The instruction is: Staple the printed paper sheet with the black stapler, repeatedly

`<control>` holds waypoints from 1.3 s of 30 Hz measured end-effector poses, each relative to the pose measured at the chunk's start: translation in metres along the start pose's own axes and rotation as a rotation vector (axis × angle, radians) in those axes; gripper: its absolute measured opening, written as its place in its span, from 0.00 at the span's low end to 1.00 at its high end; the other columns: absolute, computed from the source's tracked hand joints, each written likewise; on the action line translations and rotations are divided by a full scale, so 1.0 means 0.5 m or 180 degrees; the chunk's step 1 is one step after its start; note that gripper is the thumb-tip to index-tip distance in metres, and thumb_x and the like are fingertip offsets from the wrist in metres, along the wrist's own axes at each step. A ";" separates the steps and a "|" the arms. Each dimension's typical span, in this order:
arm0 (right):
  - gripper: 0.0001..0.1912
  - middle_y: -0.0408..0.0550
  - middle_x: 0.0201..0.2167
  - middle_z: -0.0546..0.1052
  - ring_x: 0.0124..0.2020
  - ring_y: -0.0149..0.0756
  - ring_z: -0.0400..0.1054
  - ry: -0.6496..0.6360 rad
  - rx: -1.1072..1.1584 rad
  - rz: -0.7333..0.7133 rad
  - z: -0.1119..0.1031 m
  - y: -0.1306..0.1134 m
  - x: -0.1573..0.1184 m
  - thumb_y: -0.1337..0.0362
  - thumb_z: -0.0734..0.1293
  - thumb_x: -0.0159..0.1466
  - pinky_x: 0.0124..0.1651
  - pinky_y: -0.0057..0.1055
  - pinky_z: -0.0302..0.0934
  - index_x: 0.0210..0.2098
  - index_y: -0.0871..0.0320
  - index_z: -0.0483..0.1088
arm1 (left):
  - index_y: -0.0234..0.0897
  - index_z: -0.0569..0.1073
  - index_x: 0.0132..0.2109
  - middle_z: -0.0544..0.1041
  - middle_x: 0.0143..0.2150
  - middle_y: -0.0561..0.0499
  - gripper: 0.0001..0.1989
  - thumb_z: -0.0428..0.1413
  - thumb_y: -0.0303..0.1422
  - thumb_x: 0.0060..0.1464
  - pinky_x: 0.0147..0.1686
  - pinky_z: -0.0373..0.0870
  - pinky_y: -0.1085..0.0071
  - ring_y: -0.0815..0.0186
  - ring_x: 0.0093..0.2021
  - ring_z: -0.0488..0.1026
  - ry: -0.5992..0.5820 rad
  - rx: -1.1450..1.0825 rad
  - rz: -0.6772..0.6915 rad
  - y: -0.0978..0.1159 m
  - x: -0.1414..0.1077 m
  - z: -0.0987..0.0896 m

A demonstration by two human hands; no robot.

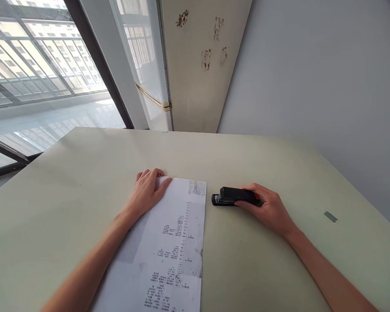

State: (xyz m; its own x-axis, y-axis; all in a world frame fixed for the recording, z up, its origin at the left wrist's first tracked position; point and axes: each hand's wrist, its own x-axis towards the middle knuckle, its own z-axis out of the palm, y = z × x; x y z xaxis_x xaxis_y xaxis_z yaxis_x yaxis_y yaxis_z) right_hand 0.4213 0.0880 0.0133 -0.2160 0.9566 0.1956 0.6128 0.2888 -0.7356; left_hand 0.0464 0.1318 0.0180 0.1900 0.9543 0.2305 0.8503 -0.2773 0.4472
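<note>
A black stapler (234, 196) lies along the tabletop, its front end pointing left toward the paper. My right hand (268, 206) is closed around its rear end, near a small red patch. A white printed sheet of paper (172, 242) lies lengthwise in front of me, with columns of small dark text and a grey printed block in its far right corner. At the paper's far left corner, my left hand (147, 188) grips the edge, thumb on top and fingers curled past it. A narrow gap separates the stapler from the paper's right edge. Whether several sheets are stacked is unclear.
The pale table (266, 160) fills the lower view. A small grey-green strip (330, 216) lies on it at the right. Beyond stand a refrigerator (195, 86) with worn brown marks, a plain wall (312, 78) and a window (45, 56) with railings outside.
</note>
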 end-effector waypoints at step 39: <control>0.15 0.45 0.45 0.82 0.39 0.43 0.74 0.0414 -0.0525 -0.0198 0.017 0.002 -0.007 0.47 0.69 0.69 0.38 0.39 0.68 0.51 0.44 0.74 | 0.41 0.66 0.36 0.78 0.39 0.50 0.17 0.48 0.45 0.72 0.52 0.62 0.55 0.58 0.43 0.70 -0.0008 -0.0040 0.0017 0.077 -0.035 0.050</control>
State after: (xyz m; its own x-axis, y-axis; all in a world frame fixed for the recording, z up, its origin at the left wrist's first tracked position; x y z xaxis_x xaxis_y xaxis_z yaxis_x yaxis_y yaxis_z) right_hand 0.4160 0.0844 0.0064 -0.1639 0.9307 0.3271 0.7198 0.3396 -0.6054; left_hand 0.0883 0.1071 0.0098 0.1959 0.9531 0.2308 0.8430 -0.2839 0.4569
